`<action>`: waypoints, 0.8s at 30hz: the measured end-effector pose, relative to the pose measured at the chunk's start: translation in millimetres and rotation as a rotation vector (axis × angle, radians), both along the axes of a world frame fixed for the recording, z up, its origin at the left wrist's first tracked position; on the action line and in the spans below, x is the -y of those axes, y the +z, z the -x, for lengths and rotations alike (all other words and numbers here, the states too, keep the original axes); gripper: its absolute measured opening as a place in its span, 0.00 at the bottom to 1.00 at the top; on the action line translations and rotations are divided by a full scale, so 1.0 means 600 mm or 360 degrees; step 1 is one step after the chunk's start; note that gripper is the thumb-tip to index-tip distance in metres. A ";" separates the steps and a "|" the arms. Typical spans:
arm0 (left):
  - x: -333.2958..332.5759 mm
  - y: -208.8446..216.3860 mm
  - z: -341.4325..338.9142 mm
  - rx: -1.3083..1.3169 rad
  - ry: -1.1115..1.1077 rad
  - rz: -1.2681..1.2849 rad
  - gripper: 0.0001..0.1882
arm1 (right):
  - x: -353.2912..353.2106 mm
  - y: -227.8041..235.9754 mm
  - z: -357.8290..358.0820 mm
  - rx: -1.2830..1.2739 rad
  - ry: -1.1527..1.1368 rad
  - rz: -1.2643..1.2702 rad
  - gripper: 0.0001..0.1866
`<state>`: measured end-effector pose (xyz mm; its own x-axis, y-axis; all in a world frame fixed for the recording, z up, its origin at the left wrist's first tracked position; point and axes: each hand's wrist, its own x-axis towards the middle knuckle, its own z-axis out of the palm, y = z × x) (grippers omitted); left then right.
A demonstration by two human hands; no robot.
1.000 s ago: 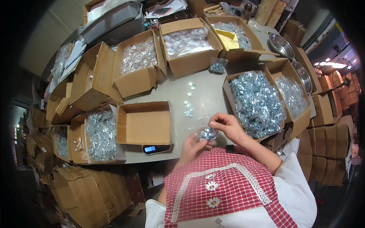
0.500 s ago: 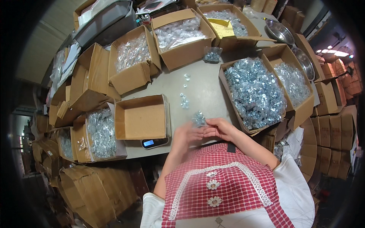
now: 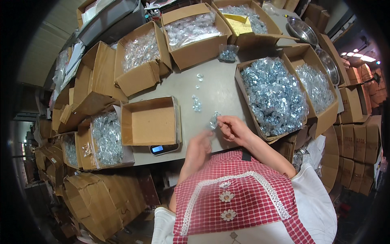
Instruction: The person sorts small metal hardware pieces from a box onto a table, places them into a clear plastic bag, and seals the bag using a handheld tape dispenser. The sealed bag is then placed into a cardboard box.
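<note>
A small clear plastic bag of shiny metal washers (image 3: 213,122) hangs just above the table in front of me. My right hand (image 3: 233,129) is closed, pinching the bag's edge between thumb and fingers. Close by on the left, my left hand (image 3: 199,143) is smeared by motion, its fingertips near the bag's lower end; whether they touch it I cannot tell. Several loose washers (image 3: 196,105) lie in a short line on the table beyond my hands.
An open cardboard box (image 3: 149,140) with a bare bottom rests on a small digital scale (image 3: 164,149) at left. A carton of bagged washers (image 3: 238,77) stands at right. More cartons of bagged parts (image 3: 194,57) line the back; a filled bag (image 3: 228,54) lies before them.
My hands have come apart a little, the left drawing down from the bag. My right hand has lifted slightly, holding the bag more upright. The whole view has shifted slightly.
</note>
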<state>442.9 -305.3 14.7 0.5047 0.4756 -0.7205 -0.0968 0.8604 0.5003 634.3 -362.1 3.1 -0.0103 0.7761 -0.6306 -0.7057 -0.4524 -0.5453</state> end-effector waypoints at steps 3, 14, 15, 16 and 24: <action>0.003 0.003 0.000 0.0005 0.0063 -0.0003 0.15 | 0.000 -0.001 0.003 0.0173 0.0100 -0.0025 0.16; -0.012 -0.006 -0.004 0.0148 0.0188 0.0020 0.16 | 0.016 0.008 -0.002 -0.0411 -0.0062 -0.0015 0.19; -0.011 -0.009 -0.004 0.0150 0.0205 0.0021 0.16 | 0.025 0.009 0.003 -0.0456 -0.0065 -0.0056 0.19; -0.007 -0.010 -0.003 0.0104 0.0220 0.0053 0.16 | 0.030 0.010 0.007 -0.0417 -0.0094 0.0078 0.19; 0.002 0.017 0.013 0.0166 0.0274 0.0188 0.21 | 0.038 0.025 0.010 -0.0515 -0.0074 0.0073 0.20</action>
<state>435.0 -306.4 25.0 0.4981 0.4766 -0.7243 -0.2934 0.8787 0.3765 628.5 -385.1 18.3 -0.1808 0.7512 -0.6349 -0.8595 -0.4345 -0.2693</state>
